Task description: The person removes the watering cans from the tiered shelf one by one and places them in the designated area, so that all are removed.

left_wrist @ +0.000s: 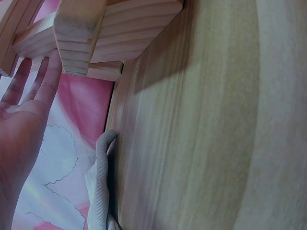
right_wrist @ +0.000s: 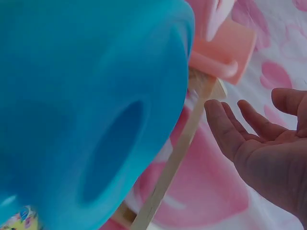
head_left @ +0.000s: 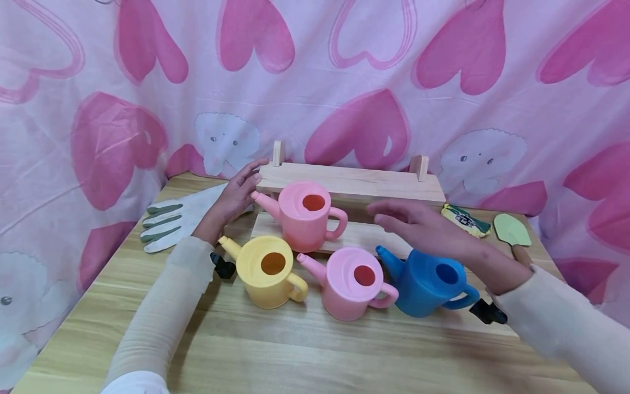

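Observation:
My left hand (head_left: 238, 192) reaches to the left end of a two-tier wooden shelf (head_left: 354, 183), its straight fingers touching the upper board. In the left wrist view those fingers (left_wrist: 48, 86) lie against the wood. A coral watering can (head_left: 302, 227) stands on the lower tier, spout to the left. In front are a yellow watering can (head_left: 263, 287), a pink watering can (head_left: 344, 298) and a blue watering can (head_left: 423, 290). Over the blue can hovers my right hand (head_left: 428, 227), fingers loosely extended and holding nothing. The right wrist view shows it apart from the blue can (right_wrist: 96, 96).
A white and green glove (head_left: 172, 219) lies left of the shelf, partly behind my left arm. To the right are a yellow-green packet (head_left: 467, 220) and a small pale green trowel (head_left: 512, 230). A pink heart-patterned curtain (head_left: 315, 82) hangs behind the wooden table (head_left: 275, 350).

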`<action>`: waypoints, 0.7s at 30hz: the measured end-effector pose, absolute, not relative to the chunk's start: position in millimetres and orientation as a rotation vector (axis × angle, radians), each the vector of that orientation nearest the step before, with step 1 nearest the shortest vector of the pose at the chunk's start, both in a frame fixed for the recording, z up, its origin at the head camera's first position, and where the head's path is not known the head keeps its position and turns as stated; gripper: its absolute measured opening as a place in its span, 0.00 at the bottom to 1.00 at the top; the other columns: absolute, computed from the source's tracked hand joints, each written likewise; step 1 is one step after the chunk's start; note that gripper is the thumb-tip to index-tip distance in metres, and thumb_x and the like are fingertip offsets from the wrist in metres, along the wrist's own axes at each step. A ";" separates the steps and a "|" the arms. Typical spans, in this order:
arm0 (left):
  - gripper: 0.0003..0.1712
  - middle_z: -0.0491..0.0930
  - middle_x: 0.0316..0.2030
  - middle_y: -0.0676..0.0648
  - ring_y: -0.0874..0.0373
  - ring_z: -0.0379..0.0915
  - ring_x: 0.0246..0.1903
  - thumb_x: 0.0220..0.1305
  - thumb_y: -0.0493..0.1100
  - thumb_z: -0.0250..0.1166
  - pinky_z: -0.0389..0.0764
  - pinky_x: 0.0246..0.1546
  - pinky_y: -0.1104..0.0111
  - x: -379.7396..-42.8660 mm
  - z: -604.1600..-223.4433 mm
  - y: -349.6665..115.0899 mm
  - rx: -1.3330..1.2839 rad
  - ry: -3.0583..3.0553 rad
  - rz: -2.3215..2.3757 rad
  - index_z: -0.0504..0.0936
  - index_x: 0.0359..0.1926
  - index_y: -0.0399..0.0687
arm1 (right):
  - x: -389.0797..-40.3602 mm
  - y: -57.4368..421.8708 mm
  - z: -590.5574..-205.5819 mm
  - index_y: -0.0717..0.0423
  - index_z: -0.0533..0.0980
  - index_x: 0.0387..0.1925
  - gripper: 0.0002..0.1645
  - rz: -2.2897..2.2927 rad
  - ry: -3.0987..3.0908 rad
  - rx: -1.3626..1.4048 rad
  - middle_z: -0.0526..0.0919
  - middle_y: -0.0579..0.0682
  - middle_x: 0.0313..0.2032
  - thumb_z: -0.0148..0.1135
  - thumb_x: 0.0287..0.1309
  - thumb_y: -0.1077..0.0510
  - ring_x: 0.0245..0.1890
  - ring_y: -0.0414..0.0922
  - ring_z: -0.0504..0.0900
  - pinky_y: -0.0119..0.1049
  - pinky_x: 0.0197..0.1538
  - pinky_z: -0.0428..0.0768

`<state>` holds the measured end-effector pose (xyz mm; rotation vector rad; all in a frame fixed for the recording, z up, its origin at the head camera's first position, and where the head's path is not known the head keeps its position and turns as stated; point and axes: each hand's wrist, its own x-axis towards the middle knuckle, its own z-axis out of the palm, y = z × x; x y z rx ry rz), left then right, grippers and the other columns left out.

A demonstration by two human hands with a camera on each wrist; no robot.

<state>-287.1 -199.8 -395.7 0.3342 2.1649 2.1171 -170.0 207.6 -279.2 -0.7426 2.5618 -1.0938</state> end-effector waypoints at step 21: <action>0.29 0.61 0.73 0.42 0.44 0.69 0.62 0.81 0.53 0.52 0.82 0.52 0.69 -288.0 -396.9 -201.1 0.368 2.123 2.146 0.63 0.78 0.62 | -204.6 149.8 -293.4 0.54 0.80 0.59 0.16 -1.016 2.476 -0.826 0.80 0.56 0.51 0.58 0.76 0.56 0.45 0.53 0.79 0.43 0.47 0.83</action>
